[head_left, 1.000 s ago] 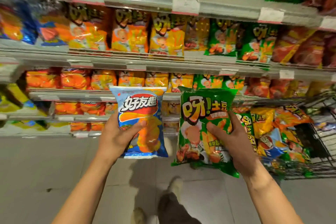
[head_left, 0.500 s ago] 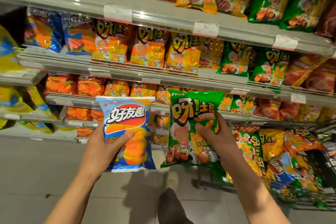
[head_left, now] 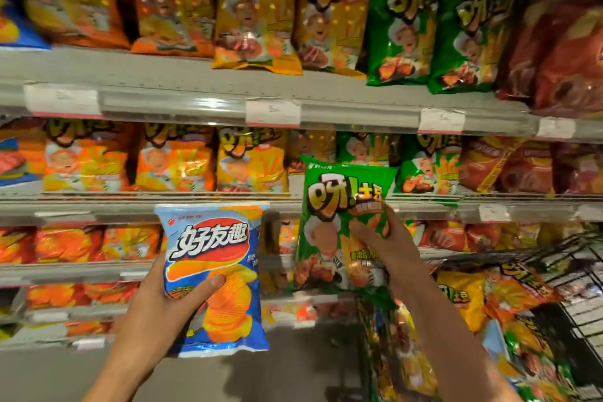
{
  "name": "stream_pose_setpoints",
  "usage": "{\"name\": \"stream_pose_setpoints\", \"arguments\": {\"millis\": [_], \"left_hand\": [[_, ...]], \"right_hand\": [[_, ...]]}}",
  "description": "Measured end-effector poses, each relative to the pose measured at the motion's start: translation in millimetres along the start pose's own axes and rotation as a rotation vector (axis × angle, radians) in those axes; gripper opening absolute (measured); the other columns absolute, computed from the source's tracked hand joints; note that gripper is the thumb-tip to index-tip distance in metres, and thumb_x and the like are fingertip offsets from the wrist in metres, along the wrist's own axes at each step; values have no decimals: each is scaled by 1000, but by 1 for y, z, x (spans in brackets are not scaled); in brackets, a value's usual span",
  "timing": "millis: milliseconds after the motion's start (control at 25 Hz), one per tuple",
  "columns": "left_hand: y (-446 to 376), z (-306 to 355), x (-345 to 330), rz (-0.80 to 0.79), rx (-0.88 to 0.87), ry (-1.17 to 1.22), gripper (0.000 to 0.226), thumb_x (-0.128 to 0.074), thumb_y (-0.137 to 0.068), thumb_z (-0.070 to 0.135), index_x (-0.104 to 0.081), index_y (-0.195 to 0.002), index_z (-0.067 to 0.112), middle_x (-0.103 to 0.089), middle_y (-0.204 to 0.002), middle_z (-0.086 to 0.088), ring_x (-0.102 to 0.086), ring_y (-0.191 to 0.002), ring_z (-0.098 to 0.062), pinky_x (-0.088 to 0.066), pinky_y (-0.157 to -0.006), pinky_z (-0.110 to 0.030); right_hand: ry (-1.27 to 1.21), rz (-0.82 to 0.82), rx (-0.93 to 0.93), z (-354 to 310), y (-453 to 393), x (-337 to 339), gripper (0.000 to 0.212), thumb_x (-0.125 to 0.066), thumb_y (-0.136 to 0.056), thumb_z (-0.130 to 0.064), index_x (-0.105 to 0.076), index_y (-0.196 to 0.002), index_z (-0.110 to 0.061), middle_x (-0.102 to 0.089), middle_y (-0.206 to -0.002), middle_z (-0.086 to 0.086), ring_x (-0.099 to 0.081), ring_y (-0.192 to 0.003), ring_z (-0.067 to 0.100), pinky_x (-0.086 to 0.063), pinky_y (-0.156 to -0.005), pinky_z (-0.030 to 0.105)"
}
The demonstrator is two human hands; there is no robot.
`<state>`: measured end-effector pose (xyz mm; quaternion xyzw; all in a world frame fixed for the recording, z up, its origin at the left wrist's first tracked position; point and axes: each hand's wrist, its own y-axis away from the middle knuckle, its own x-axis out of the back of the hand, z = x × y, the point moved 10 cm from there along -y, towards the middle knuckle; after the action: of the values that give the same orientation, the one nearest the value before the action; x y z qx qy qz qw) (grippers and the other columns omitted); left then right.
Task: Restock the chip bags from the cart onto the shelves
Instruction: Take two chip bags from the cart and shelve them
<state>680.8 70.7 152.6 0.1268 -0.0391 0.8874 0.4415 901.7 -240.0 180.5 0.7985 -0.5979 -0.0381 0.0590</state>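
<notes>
At far left, rows of orange bags along the shelves (head_left: 208, 98), blurred, with a sliver of blue packs at the very edge.

Lower left of centre: left hand (head_left: 163, 300) wrapped round the blue bag (head_left: 213, 274), thumb pressed across its front, fingers hidden behind. Held upright, long axis vertical, out in front of the lower shelf rows and touching none of them. Matching blue stock only at the far left edge, so probably a leftward carry for this one.

Right of centre: right hand (head_left: 386, 248) clasping the green bag (head_left: 342, 225) by its right side, thumb over the printed face, other fingers out of sight behind. Also upright, top edge raised in front of the second shelf from the top. Green shelf bags (head_left: 421, 169) standing just behind and to the right of it on that shelf; more green ones up on the top shelf. Key relation: matching slot up, forward and slightly right of the right grip, long axis already in line with the standing stock. Right hand clearly nearer to that slot than the left. Likely only a short push inward needed, with no turn of the bag.

At far right, dark red packs on the shelves and, lower down, the wire cart (head_left: 574, 303), heaped with mixed chip bags yet to be shelved.
</notes>
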Motion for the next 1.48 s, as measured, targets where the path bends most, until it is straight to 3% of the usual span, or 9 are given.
{"name": "stream_pose_setpoints", "arguments": {"millis": [160, 320, 440, 640, 720, 880, 1000, 1160, 1480], "left_hand": [[-33, 33, -71, -21, -16, -3, 58, -84, -68, 50, -57, -119, 51, -77, -102, 18, -75, -88, -6, -57, -75, -37], [-56, 63, -121, 10, -52, -12, 48, -84, -70, 47, -63, -113, 46, -77, -102, 18, -74, -88, -4, -58, -75, -34], [-67, 79, -143, 37, -71, -34, 48, -84, -71, 49, -62, -114, 51, -76, -104, 22, -73, -91, 1, -56, -76, -29], [-85, 89, -161, 33, -53, 27, 52, -83, -72, 46, -59, -118, 48, -76, -109, 15, -74, -97, -7, -59, -82, -35], [-88, 89, -165, 37, -48, 41, 53, -84, -74, 44, -59, -120, 46, -76, -111, 14, -73, -99, -7, -60, -84, -35], [-85, 84, -165, 61, -38, 22, 51, -84, -73, 43, -58, -117, 53, -75, -110, 18, -73, -99, -5, -60, -80, -27], [-81, 79, -160, 85, -6, 30, 56, -84, -71, 42, -58, -121, 43, -75, -111, 16, -73, -100, -7, -60, -83, -32], [-77, 73, -147, 81, 5, 50, 57, -83, -69, 42, -57, -120, 44, -75, -110, 17, -73, -99, -6, -62, -76, -23], [-72, 41, -65, 74, -10, 112, 59, -84, -75, 32, -57, -126, 40, -74, -116, 11, -72, -104, -10, -60, -87, -40]], "right_hand": [[-25, 24, -83, -20, -98, 54, 96, -90, -53, -51, -54, -138, -26, -69, -122, -3, -69, -105, 20, -59, -83, 40], [-151, -20, -10, -40, -182, 67, 39, -82, -77, -15, -65, -110, -29, -77, -98, -2, -75, -92, 20, -60, -64, 31], [-34, -31, 74, -47, -222, 65, 34, -72, -83, 2, -65, -102, -26, -73, -101, 0, -71, -103, 27, -61, -82, 40], [109, -105, 116, -29, -227, 71, 48, -78, -85, -15, -57, -124, -35, -66, -113, -12, -67, -100, 3, -57, -65, 18], [161, -117, 73, -14, -222, 79, 55, -75, -88, -18, -49, -133, -34, -60, -117, -15, -61, -110, 14, -58, -73, 30], [438, 7, 192, -30, -212, 82, 58, -75, -86, -19, -45, -135, -19, -56, -107, -13, -56, -113, 29, -49, -94, 43], [656, 226, 382, -57, -187, 82, 81, -82, -80, -23, -37, -144, -5, -43, -143, 21, -38, -134, 40, -36, -112, 48], [861, 497, 789, -90, -132, 60, 69, -82, -79, -21, -45, -135, -4, -46, -134, 36, -41, -124, 45, -37, -104, 55], [767, 17, 940, -67, -78, -111, 36, -71, -86, -18, -68, -119, -5, -63, -114, 12, -53, -106, 27, -40, -95, 33]]}}
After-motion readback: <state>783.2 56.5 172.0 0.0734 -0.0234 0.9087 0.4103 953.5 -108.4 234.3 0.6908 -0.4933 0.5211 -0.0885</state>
